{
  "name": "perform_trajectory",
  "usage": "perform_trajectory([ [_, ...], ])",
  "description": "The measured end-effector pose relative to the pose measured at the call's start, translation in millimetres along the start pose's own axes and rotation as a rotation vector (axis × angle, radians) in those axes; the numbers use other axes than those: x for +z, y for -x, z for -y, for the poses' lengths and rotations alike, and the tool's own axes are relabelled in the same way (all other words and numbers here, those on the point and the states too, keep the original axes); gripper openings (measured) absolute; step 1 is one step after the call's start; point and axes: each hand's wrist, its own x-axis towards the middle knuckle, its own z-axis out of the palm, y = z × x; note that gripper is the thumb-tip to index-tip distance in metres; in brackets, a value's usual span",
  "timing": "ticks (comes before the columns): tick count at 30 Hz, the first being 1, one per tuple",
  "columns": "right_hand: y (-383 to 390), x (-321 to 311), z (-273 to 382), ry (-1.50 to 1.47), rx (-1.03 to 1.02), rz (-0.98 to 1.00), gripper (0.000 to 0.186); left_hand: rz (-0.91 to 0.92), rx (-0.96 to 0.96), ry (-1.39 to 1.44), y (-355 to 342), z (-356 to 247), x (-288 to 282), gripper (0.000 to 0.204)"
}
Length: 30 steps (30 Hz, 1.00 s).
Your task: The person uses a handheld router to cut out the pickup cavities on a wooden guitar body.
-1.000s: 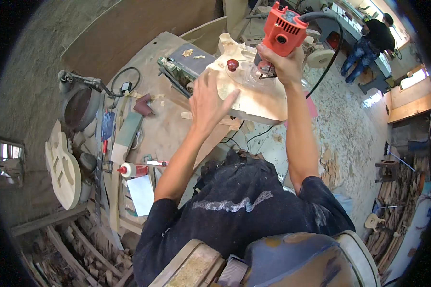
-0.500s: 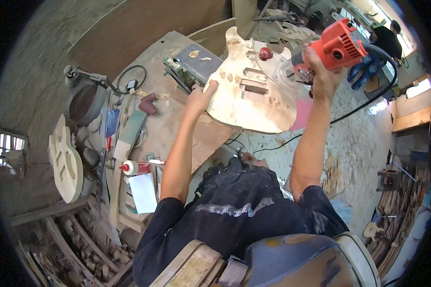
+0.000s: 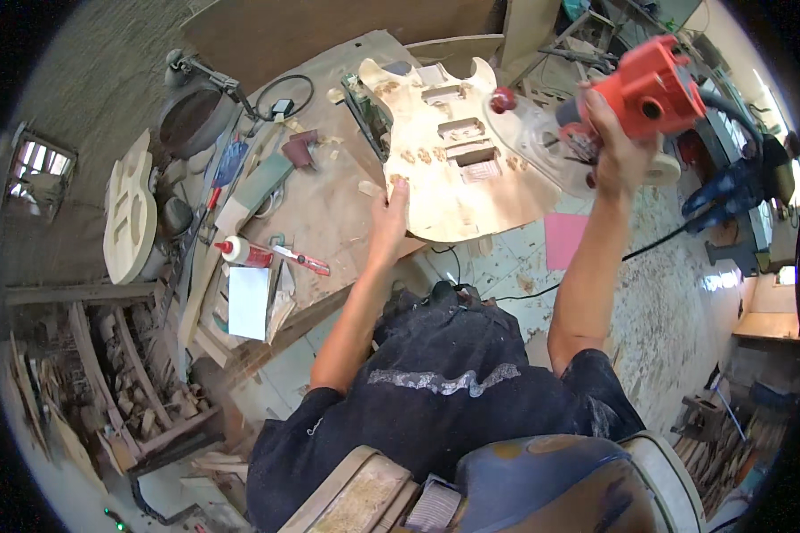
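I check the left first: at centre left, the glue bottle (image 3: 243,251) and red cutter (image 3: 304,261) lie loose on the workbench (image 3: 342,226), and I judge a sweep of the left forearm (image 3: 357,306) could knock them. At upper centre, the guitar body (image 3: 444,182) worries me more. It reaches past the bench edge in this view, and only the left hand (image 3: 388,226) appears to steady it, so a weak pinch could let it tip or turn. Just right of that, the clear base plate (image 3: 526,133) of the router (image 3: 644,89) overlaps the body's right edge as I see it; I cannot tell whether they touch. If the tool is running, which I also cannot tell, a dip could gouge the face or a cavity (image 3: 461,130). At upper right, the thick black cord (image 3: 729,109) trails from the router, and a snag could jerk the right hand (image 3: 622,147).

Now the fingers. On the left, the thumb (image 3: 400,192) lies on the top face at the body's lower-left edge, the hand pinched around that rim; the other fingers are mostly hidden, seemingly underneath. The guitar body spreads up and right from this grip. On the right, the fingers wrap closed around the router's housing; the guitar body lies to their left, apart from them, with the base plate between.
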Motion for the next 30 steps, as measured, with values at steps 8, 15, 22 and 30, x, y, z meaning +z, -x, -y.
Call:
perform_trajectory([
  [8,-8,33,-53,0.011,-0.029,0.28,0.044,-0.441,0.656,-0.625,7,-47,-1,0.044],
  [15,1,66,-51,-0.126,0.113,0.491,0.045,0.012,0.913,-0.813,27,-159,59,0.029],
  [22,-13,88,-58,-0.16,-0.083,0.457,0.034,0.047,1.111,-1.16,2,-157,80,0.039],
  [30,-2,96,-39,-0.05,-0.124,0.324,0.046,-0.022,1.246,-1.068,9,-138,105,0.035],
])
